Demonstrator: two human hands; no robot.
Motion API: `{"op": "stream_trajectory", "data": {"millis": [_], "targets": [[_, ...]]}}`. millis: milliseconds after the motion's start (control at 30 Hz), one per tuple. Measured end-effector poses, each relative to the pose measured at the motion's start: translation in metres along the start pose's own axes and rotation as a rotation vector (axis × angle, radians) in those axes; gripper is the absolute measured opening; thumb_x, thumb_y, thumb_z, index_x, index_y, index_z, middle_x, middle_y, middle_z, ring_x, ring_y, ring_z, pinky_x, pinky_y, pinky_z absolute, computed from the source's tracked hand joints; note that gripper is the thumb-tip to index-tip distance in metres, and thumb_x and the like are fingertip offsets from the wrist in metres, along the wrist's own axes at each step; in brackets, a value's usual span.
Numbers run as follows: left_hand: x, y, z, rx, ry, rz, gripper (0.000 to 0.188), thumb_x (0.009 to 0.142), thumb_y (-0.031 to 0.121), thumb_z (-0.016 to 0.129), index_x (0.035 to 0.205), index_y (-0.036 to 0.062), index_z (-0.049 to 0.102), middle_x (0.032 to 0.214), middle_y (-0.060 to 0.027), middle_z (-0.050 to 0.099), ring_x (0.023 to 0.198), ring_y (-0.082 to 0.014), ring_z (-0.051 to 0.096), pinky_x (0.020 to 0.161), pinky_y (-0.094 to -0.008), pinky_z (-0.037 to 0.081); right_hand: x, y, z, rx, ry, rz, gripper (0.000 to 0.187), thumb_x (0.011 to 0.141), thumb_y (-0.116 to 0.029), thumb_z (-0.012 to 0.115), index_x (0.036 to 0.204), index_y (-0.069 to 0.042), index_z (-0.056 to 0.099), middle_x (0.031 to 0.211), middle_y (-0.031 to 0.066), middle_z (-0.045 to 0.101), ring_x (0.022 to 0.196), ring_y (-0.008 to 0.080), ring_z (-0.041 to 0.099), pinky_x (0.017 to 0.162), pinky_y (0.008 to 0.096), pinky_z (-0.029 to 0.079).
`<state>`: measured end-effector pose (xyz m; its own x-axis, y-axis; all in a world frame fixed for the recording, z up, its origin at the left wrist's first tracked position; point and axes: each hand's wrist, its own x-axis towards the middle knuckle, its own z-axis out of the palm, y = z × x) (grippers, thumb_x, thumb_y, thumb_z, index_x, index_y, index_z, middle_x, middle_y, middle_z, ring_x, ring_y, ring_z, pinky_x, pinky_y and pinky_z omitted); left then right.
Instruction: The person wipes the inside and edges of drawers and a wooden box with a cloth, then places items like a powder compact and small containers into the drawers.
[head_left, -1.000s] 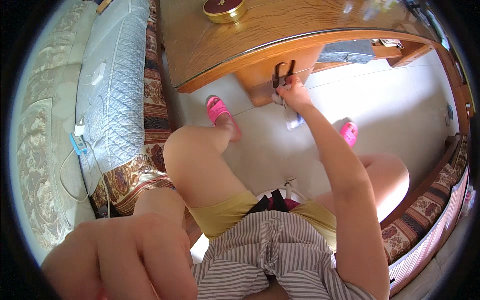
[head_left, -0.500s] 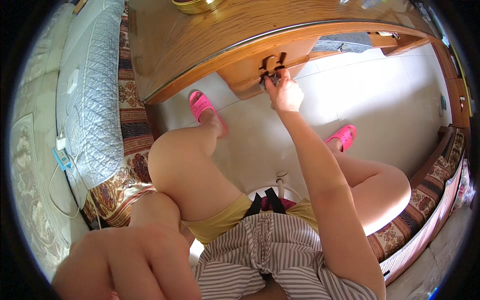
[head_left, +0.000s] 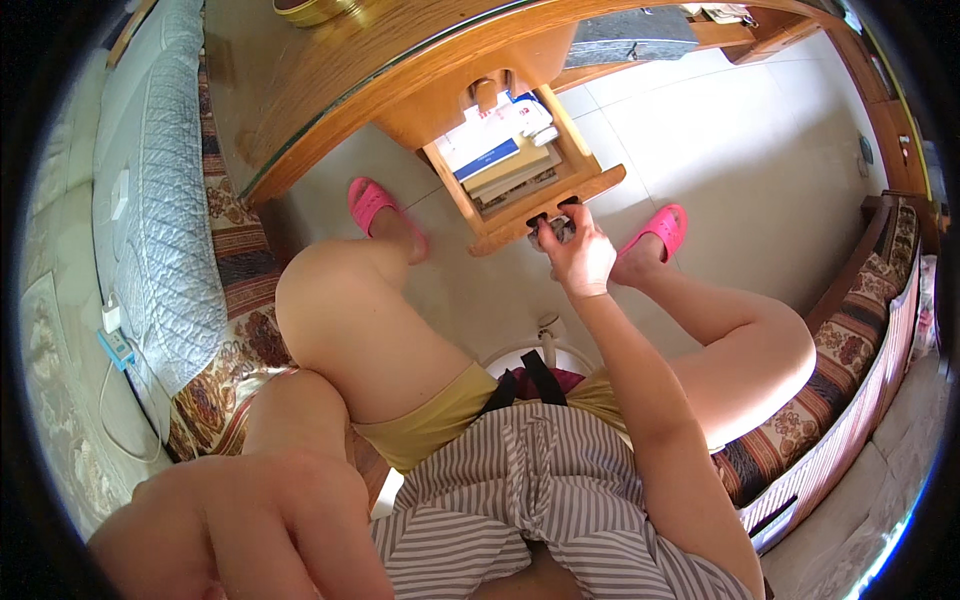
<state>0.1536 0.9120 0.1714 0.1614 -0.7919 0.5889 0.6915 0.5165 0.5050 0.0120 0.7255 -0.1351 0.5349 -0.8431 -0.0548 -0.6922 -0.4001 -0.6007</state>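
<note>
Bent fingers of my right hand (head_left: pixel 582 258) are closed at the dark handle (head_left: pixel 538 219) of a wooden drawer (head_left: pixel 607 182). Something small, grey and shiny shows between the thumb and fingers; its kind is unclear. The drawer is pulled out from beneath the desk. Inside it lie a blue-and-white box (head_left: pixel 487 158), a small white item (head_left: pixel 541 134) like a bottle, and flat tan and brownish things. Large and close at the lower left, my left hand (head_left: pixel 250 515) has its fingers curled. Whatever it may hold is hidden.
The glass-topped wooden desk (head_left: pixel 290 95) spans the top, with a gold round container (head_left: pixel 310 8). A grey drawer (head_left: pixel 632 38) sits farther right. My pink slippers (head_left: pixel 372 200) rest on the tiled floor. Patterned seats flank both sides; a blue charger block (head_left: pixel 116 348) with cable lies left.
The lower drawer has come out toward me with my right hand at its handle, and its contents now show. My left hand stays curled at the lower left.
</note>
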Motion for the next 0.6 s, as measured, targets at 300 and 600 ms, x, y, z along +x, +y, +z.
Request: {"op": "stream_trajectory", "data": {"millis": [300,600], "targets": [[-0.006,-0.001,0.002,-0.015,-0.018,-0.016,0.010,0.077,0.003,0.062,0.081,-0.0007,0.053,0.069,-0.0182,0.052,0.047,-0.0292,0.056,0.040,-0.0370,0.043,-0.017,0.011,-0.007,0.033,0.063,-0.029,0.040,0.072,-0.037,0.074,0.098,-0.010,0.060,0.087,0.0113,0.068,0.078,0.0291,0.066,0.069,0.0382,0.052],[-0.002,-0.010,0.007,0.036,0.131,0.099,0.010,0.077,0.001,0.060,0.082,-0.0031,0.053,0.087,-0.0147,0.056,0.049,-0.0304,0.059,0.038,-0.0391,0.042,-0.018,0.013,-0.007,0.015,0.047,-0.012,0.038,0.073,-0.036,0.074,0.098,-0.010,0.061,0.086,0.0117,0.068,0.076,0.0287,0.066,0.068,0.0373,0.053]]}}
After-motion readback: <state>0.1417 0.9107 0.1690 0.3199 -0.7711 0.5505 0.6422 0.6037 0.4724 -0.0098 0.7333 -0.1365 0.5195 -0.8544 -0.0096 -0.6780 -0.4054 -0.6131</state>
